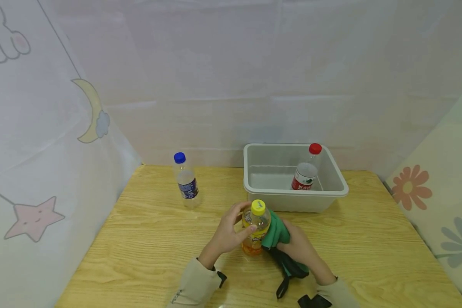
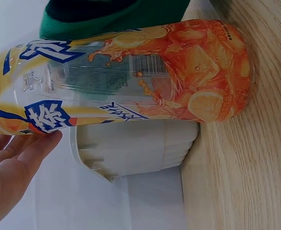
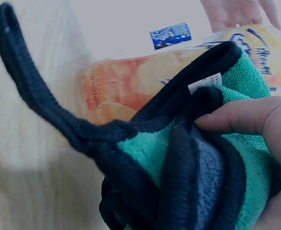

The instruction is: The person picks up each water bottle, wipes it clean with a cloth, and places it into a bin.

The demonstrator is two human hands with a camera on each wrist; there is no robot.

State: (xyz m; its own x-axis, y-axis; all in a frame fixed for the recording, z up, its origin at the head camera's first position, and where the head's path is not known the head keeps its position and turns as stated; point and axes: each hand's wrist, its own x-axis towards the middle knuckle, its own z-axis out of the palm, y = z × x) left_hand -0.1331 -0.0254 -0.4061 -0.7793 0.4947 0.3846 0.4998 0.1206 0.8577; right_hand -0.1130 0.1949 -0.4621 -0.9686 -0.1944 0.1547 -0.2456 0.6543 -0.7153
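Working over a wood-grain tabletop (image 1: 146, 239), in beige sleeves (image 1: 194, 282). Nearest, dangling a black loop (image 3: 30, 72) from a green, black-edged cloth (image 1: 278, 233), clamped in folds between thumb and fingers of the right grip (image 1: 298, 246). Holding that cloth up against the right side of a yellow-capped bottle (image 2: 130, 81), upright between both grips, labelled in yellow and orange fruit; cannot tell whether resting on the wood or just above it. Wrapping the left grip (image 1: 228, 233) round the bottle's upper part from the left, thumb across the front, below the cap. Farther off to the left, standing well apart, a blue-capped bottle (image 1: 187, 188). Just beyond the cloth, a pale grey bin (image 1: 288, 201), containing a red-capped bottle (image 1: 305, 171) toward its right end. Farthest back, hanging pale fabric (image 1: 215, 85).
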